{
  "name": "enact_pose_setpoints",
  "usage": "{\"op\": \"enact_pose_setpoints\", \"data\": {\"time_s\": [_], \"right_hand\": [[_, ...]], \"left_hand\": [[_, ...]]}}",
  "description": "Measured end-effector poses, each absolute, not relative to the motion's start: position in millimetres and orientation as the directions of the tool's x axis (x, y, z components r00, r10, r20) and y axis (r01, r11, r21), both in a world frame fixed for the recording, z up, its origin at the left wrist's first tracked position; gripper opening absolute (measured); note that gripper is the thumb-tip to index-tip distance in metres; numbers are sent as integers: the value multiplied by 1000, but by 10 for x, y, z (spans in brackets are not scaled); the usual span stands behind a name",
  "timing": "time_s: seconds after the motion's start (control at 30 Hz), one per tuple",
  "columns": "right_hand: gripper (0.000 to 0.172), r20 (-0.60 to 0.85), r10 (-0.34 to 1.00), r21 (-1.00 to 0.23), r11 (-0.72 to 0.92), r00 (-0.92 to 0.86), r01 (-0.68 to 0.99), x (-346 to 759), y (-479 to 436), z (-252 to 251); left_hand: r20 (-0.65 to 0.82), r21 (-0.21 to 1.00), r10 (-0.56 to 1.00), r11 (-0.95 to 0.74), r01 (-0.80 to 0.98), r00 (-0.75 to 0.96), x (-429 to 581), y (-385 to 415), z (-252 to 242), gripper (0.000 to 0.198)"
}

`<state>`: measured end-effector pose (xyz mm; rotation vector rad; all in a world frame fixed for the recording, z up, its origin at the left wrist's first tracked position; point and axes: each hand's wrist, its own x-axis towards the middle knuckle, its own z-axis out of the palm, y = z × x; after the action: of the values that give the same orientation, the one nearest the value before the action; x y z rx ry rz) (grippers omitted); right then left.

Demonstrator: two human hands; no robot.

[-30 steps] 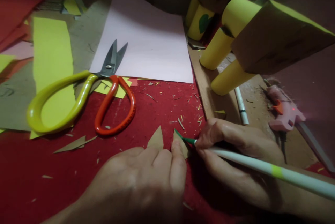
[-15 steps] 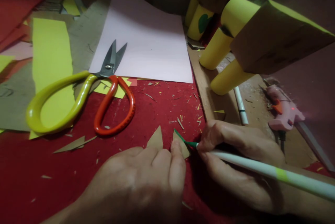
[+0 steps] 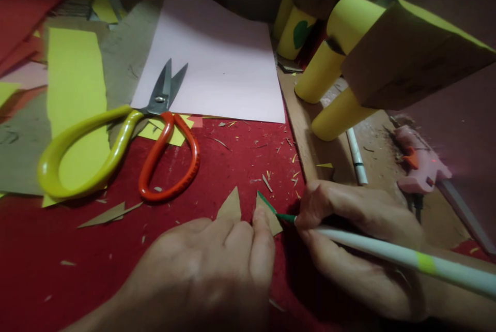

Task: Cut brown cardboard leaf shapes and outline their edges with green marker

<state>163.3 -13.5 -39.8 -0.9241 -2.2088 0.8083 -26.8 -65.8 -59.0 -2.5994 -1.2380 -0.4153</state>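
Observation:
My right hand (image 3: 356,234) grips a white felt-tip pen (image 3: 368,241) with a green tip and a light-green band. The green tip touches the right slanted edge of a small pointed cardboard piece (image 3: 274,222), which bears a green line along that edge. With a fingertip, my left hand (image 3: 217,265) holds this piece down on the red surface (image 3: 248,161). Another pointed cardboard piece (image 3: 231,204) sticks out beyond the left hand's knuckles, its lower part hidden. Scissors (image 3: 159,99) with one yellow and one red handle lie to the left, blades apart.
A white sheet (image 3: 220,68) lies behind the scissors, a yellow paper strip (image 3: 77,78) at left. Yellow tubes (image 3: 318,73) carry a cardboard box shape (image 3: 406,58) at right. Beyond my right hand are a pink glue gun (image 3: 420,161) and a white pen cap (image 3: 357,159). Scraps litter the red surface.
The pen tip has slid slightly down and right along the cardboard edge, and the green line has grown longer. My left hand stays in place.

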Motion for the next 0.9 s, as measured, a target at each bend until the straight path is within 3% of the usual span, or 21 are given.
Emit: {"op": "enact_pose_setpoints", "data": {"time_s": [0.27,0.43,0.67,0.9], "right_hand": [[18,184,809,-721,497,-558,483,1658,-166,-342],[17,261,778,-720,551,-572,422,1645,-148,-369],[17,258,774,-695,564,-577,446,1655,-137,-362],[16,271,762,-679,585,-588,444,1656,-137,-357]], "left_hand": [[325,-73,721,-626,777,612,-282,-670,-556,28],[321,-89,717,-628,773,619,-282,-669,-570,28],[324,-38,730,-625,779,602,-281,-671,-593,30],[355,-89,719,-609,788,597,-259,-676,-608,27]]}}
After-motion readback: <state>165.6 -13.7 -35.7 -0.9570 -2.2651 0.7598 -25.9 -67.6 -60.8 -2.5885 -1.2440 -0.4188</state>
